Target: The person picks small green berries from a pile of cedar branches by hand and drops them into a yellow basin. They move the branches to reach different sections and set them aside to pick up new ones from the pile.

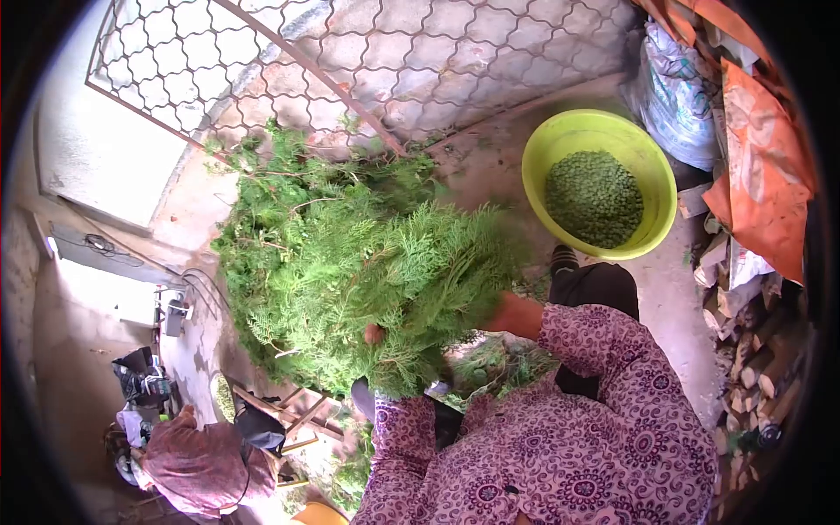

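A large leafy green branch [385,271], feathery like a conifer, lies across my lap and partly hides both hands. My left hand [374,334] shows only its fingers, closed around the branch among the leaves. From the right, my right hand [511,317] reaches into the foliage; its fingers are hidden by leaves and blur. Beyond the branch, a pile of cut greenery [289,166] rests on the floor. To the right of it stands a yellow-green basin [662,179], holding many small round green pieces [595,199].
A metal lattice grille [411,52] runs along the back. Stacked firewood [757,376], an orange sheet [761,157] and a filled sack [674,96] line the right side. Another person [206,464] sits at lower left beside a wooden chair [297,420]. More cut sprigs [499,367] lie near my feet.
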A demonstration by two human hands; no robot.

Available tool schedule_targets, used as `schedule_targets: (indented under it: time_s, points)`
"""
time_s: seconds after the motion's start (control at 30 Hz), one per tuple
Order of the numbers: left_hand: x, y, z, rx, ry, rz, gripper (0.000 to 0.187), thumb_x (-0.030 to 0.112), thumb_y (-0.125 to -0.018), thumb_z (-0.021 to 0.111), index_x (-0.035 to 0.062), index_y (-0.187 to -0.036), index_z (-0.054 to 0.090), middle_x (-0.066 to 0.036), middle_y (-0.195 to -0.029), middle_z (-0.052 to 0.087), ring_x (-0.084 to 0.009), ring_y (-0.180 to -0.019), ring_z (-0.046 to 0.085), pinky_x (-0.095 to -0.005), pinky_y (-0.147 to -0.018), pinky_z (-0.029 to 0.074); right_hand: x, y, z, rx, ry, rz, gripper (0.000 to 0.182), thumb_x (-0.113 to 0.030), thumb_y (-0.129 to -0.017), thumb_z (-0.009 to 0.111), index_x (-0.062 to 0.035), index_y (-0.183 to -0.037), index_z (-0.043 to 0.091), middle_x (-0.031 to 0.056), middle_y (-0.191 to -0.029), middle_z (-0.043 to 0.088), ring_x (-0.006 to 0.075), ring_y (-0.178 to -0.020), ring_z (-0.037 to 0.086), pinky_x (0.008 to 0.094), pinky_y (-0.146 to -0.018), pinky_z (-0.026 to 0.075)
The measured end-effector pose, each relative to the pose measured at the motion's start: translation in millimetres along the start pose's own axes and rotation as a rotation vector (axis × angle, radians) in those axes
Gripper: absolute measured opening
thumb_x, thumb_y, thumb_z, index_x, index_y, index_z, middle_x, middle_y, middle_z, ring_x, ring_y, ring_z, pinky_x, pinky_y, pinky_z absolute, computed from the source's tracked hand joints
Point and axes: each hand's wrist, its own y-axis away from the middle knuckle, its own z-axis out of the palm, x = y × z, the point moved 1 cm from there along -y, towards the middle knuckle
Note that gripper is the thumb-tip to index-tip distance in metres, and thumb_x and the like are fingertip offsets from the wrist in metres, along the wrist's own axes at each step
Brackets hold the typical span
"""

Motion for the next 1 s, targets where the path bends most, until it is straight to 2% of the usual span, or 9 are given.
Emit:
schedule_targets:
  time_s: [0.3,0.7,1.0]
  points:
    - [-2.9,48.4,8.3,0.058,-0.056,0.108,0.049,0.039,-0.087,0.044,0.0004,-0.117,0.046,-0.018,-0.112,0.053,-0.0294,-0.098,0.054,-0.0424,-0.079,0.048,56.1,-5.8,-2.6,-0.149,0.552,-0.005,0.015,-0.020,-0.073,0.063,-0.0095,-0.083,0.060,0.0094,-0.086,0.057,0.0269,-0.084,0.054,0.0373,-0.071,0.044]
    - [-21.2,67.6,14.3,0.072,-0.089,0.114,0.047,0.037,-0.086,0.044,0.0003,-0.116,0.047,-0.018,-0.112,0.052,-0.0290,-0.099,0.053,-0.0415,-0.081,0.047,151.6,-19.4,-41.6,-0.223,1.151,-0.094,0.016,-0.019,-0.070,0.064,-0.0091,-0.081,0.060,0.0105,-0.085,0.056,0.0280,-0.084,0.054,0.0377,-0.071,0.044]
    - [-33.2,70.3,21.1,0.068,-0.103,0.114,0.046,0.036,-0.086,0.044,0.0002,-0.115,0.047,-0.017,-0.112,0.052,-0.0286,-0.100,0.053,-0.0408,-0.082,0.046,204.6,-32.5,-51.3,-0.278,1.355,-0.137,0.017,-0.019,-0.067,0.065,-0.0088,-0.080,0.061,0.0113,-0.085,0.056,0.0288,-0.084,0.054,0.0380,-0.071,0.044]
